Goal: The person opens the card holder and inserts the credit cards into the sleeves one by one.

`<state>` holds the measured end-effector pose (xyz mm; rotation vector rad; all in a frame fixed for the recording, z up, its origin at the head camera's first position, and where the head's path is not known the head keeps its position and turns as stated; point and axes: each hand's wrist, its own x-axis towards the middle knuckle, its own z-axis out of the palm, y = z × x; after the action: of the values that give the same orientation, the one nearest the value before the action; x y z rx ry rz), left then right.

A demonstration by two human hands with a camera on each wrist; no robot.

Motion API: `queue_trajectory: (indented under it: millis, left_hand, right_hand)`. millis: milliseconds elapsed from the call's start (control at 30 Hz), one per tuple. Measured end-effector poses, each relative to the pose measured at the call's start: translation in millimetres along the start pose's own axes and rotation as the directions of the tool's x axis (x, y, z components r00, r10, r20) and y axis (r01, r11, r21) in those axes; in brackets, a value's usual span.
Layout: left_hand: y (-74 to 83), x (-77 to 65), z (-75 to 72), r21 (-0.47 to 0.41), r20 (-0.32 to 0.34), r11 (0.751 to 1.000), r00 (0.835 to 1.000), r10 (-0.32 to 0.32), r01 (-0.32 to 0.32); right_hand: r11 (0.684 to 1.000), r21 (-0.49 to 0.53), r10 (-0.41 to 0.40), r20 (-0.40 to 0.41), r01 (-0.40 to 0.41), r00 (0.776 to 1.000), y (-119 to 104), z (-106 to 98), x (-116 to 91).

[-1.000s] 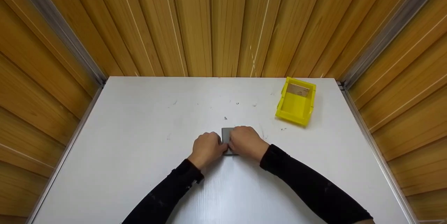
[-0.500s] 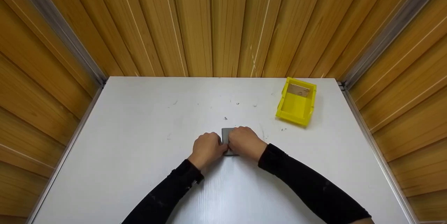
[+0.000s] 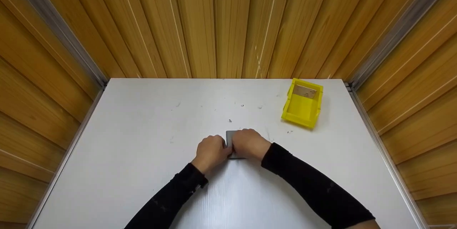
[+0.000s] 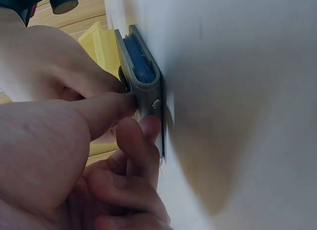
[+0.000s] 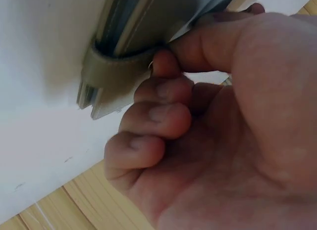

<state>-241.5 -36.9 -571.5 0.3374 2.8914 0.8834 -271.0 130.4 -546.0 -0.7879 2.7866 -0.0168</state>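
Observation:
A small grey wallet with stitched edges lies between my hands on the white table. Its folded layers show a blue inside in the left wrist view, along with a small metal stud. A strap wraps round its edge in the right wrist view. My left hand pinches the near left part between thumb and forefinger. Over the wallet's right side, my right hand pinches at the strap with thumb and forefinger, its other fingers curled. The right hand hides much of the wallet from above.
A yellow bin stands at the back right of the table, with a brownish card against its far inner wall. Small dark scuffs mark the tabletop. Wood-patterned walls enclose the back and both sides.
My right wrist and forearm have shifted slightly to the left and turned a little. The left hand, the wallet and the yellow bin look the same.

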Motion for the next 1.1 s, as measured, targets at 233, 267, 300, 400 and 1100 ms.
queue_trajectory:
  millis: [233,267,300,400,1100]
  left_hand:
    - [1.9,-0.8,0.3,-0.009,0.003,1.000,1.000,-0.023,0.023]
    - [2.2,-0.7,0.4,-0.009,0.002,1.000,1.000,-0.026,0.026]
    - [2.4,-0.7,0.3,-0.008,0.004,1.000,1.000,-0.029,0.029]
    - [2.6,-0.6,-0.2,-0.003,0.005,1.000,1.000,-0.030,0.030]
    - [10.0,-12.5,-6.5,0.113,-0.143,0.990,0.985,0.101,-0.085]
  right_hand:
    - [1.000,0.003,-0.002,0.041,0.002,0.999,7.6,1.1,2.7]
    - [1.000,0.006,-0.005,0.040,0.005,0.999,8.3,1.7,2.8]
    - [1.000,0.008,-0.007,0.038,0.007,0.999,8.7,2.0,2.8]
    - [1.000,0.007,-0.005,0.031,0.005,1.000,8.8,2.5,2.7]
    - [0.976,0.211,0.000,-0.267,0.058,0.964,41.1,16.4,-34.6]
